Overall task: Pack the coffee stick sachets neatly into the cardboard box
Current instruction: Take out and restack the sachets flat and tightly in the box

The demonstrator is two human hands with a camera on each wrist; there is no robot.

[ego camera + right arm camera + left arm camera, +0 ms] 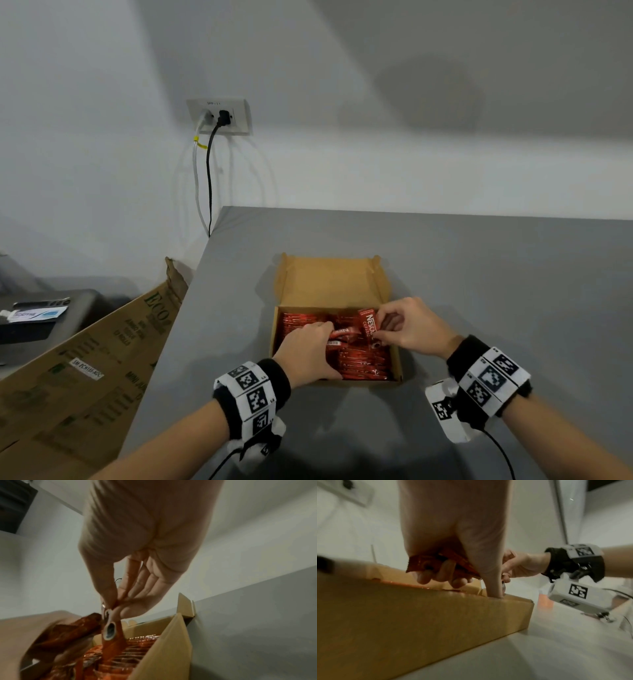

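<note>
Right hand pinches 1 upright sachet over the box; left hand grips loose sachets just beside.

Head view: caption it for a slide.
Both hands, left hand and right hand, tuck red sachets into the cardboard box.

The box is plain brown cardboard, matt and a little rough. The sachets are red foil, glossy and wrinkled. The counter is grey, smooth and matt. The wristbands are black cloth.
</note>
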